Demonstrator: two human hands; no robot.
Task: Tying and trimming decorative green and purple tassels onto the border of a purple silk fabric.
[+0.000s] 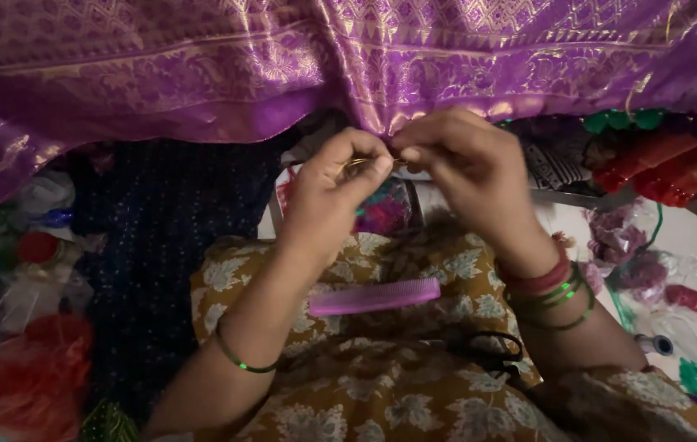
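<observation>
Purple silk cloth point(201, 74) with gold woven border, draped across the far side, its lower edge gathered into a pinched fold at centre.

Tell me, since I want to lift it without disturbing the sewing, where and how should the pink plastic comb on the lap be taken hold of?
Probably pinch the pink plastic comb across its smooth back near the middle, from above. It lies flat and nearly level on the floral cloth, free of both hands.
</observation>
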